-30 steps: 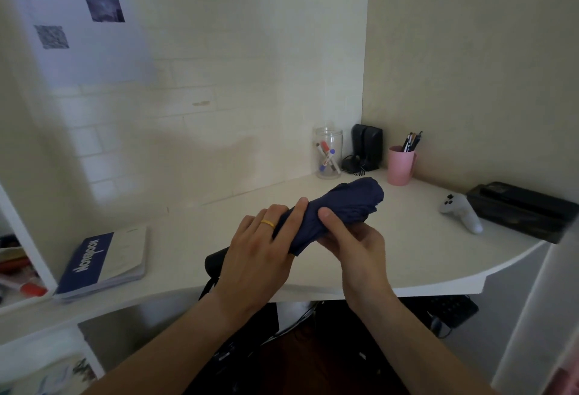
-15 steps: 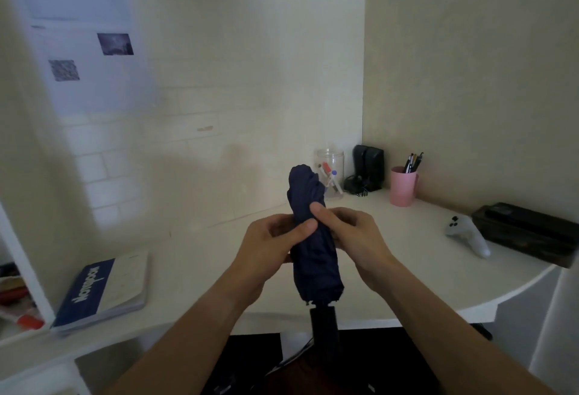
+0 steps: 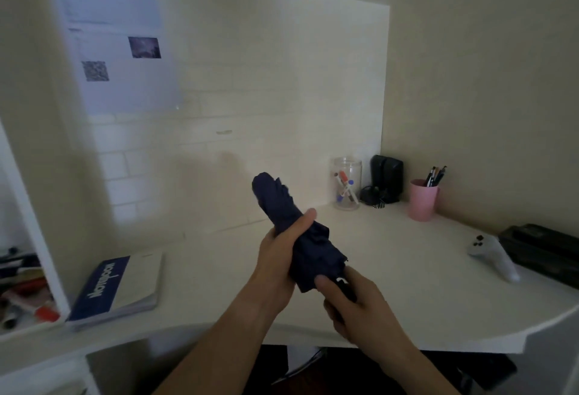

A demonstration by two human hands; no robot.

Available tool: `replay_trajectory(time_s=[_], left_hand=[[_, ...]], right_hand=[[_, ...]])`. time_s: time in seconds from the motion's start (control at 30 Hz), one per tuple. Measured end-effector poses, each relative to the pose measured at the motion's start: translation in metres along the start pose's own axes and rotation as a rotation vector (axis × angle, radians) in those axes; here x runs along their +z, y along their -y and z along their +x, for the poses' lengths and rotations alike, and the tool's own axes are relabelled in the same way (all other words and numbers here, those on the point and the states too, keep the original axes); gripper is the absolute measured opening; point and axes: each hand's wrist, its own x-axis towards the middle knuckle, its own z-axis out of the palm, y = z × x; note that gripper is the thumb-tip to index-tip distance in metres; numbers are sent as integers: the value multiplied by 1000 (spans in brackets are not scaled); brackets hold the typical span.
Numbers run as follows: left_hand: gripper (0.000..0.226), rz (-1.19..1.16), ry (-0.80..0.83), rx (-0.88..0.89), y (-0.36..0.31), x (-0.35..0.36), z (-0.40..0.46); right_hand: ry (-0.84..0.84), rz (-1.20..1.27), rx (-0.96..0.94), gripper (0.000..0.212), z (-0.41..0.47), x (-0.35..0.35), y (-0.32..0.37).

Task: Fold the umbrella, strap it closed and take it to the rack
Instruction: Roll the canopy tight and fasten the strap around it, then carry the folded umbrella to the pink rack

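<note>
A folded navy umbrella [image 3: 316, 253] is held above the white desk [image 3: 407, 288], tilted with its top end pointing up and to the left. My left hand [image 3: 279, 260] wraps around the middle of the bundled canopy, thumb on top. My right hand [image 3: 357, 307] grips the black handle at the lower end. The canopy folds look loose near the bottom rim. I cannot see whether the strap is fastened. No rack is in view.
A blue notebook [image 3: 119, 285] lies at the desk's left. At the back stand a glass jar of markers [image 3: 346, 184], a black device [image 3: 385, 178] and a pink pen cup [image 3: 423, 198]. A white game controller [image 3: 495, 258] and a black box [image 3: 542, 250] sit right.
The umbrella has tilted from upright to leaning up-left. My right hand slid down from the canopy to the handle. My left hand has closed around the canopy's middle.
</note>
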Motion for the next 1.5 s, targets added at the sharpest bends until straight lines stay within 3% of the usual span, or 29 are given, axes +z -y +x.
replay_trajectory(time_s=[0.13, 0.2, 0.27, 0.4, 0.43, 0.47, 0.53, 0.6, 0.67, 0.77, 0.87, 0.97, 1.03, 1.1, 1.17, 1.23, 1.3, 1.4, 1.5], left_hand=[[6, -248, 182, -90, 5, -1, -8], [11, -289, 203, -76, 7, -1, -10], [16, -266, 166, -75, 6, 2, -8], [20, -272, 6, -27, 3, 2, 4], [21, -283, 21, -21, 3, 2, 3], [22, -288, 61, -16, 3, 0, 2], [17, -319, 140, -22, 2, -3, -4], [11, -375, 169, -37, 2, -6, -6], [14, -371, 119, -42, 2, -5, -4], [25, -294, 0, -50, 11, -9, 4], [42, -206, 16, -76, 21, -6, -2], [54, -135, 6, -11, 12, -12, -5], [60, -170, 57, 95, -5, -29, 1], [52, -354, 117, 107, -23, -44, 9], [37, -437, 91, 89, -30, -52, 19], [38, -430, -55, 69, -25, -52, 27], [24, -418, -188, 86, -15, -58, 36], [28, -410, -305, 78, 0, -62, 41], [30, -283, -360, 21, 14, -66, 45]], right_hand=[[229, 383, 282, 38, -8, -1, 18], [280, 434, 338, 42, -8, -2, 22], [238, 329, 299, 47, -7, -1, 24], [-63, -303, -51, 38, -8, 9, 16], [-100, -335, -105, 43, -9, 10, 13], [-94, -226, -90, 48, -9, 10, 13], [14, 177, 147, 57, -4, 8, 13], [164, 366, 344, 59, -5, 6, 16], [170, 263, 292, 60, -2, 4, 16], [-112, -145, -6, 61, 6, 3, 19], [-60, -377, -179, 69, 19, 12, 19], [58, -269, -153, 50, 24, 11, 18], [186, -14, 17, 51, 24, -5, 23], [336, 61, 203, 55, 21, -20, 29], [406, -5, 216, 53, 25, -25, 31], [343, -140, 158, 47, 36, -27, 27], [246, -384, 21, 53, 44, -33, 19], [198, -830, -220, 66, 52, -43, 3], [237, -802, -205, 44, 62, -57, -18]])
